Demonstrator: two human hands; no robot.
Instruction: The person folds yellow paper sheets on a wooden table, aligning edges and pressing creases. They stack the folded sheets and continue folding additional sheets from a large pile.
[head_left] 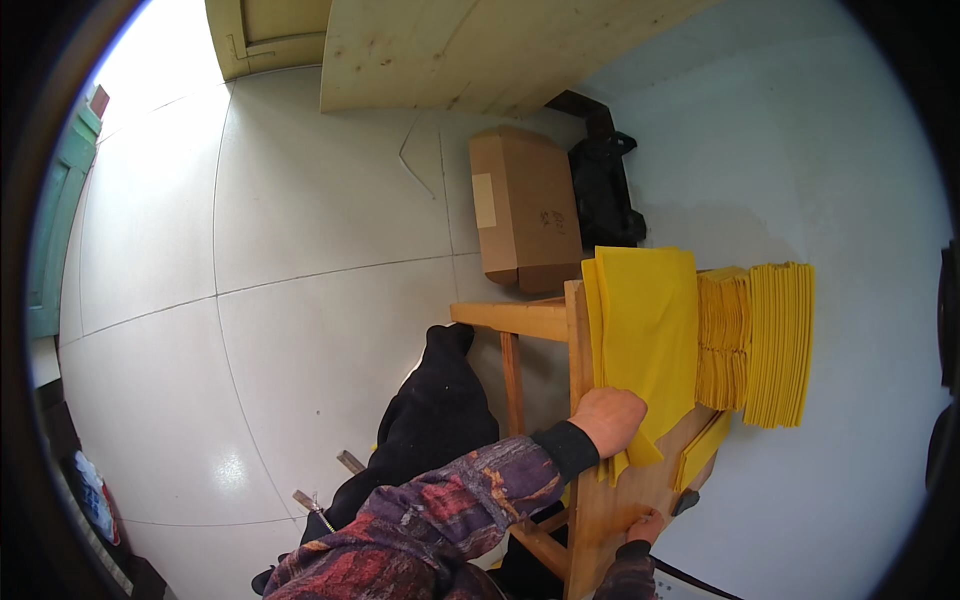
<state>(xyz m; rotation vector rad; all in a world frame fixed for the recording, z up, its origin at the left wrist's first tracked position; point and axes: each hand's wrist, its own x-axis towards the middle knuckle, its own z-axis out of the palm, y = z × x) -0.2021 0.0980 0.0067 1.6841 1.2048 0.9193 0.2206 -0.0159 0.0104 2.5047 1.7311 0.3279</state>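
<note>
My left hand (pixel 608 420) is closed in a fist at the lower end of some yellow cloth-like sheets (pixel 648 330), its fingers folded over their edge. The sheets lie along a narrow wooden bench (pixel 640 500), and a corner juts out below the fist. Closer to me, my right hand (pixel 645 525) is low over the bench top with its fingers curled; whatever they hold is hidden. Just past it sits a small dark object (pixel 685 503), too unclear to name. A narrow folded yellow piece (pixel 702 450) lies by the bench's right edge.
Folded yellow stacks (pixel 780 345) stand on the right beside a pale wall (pixel 850 200). Beyond the bench are a cardboard box (pixel 530 205) and a black item (pixel 605 190). A wooden panel (pixel 480 50) spans the top. My dark-clad leg (pixel 440 400) is left of the bench.
</note>
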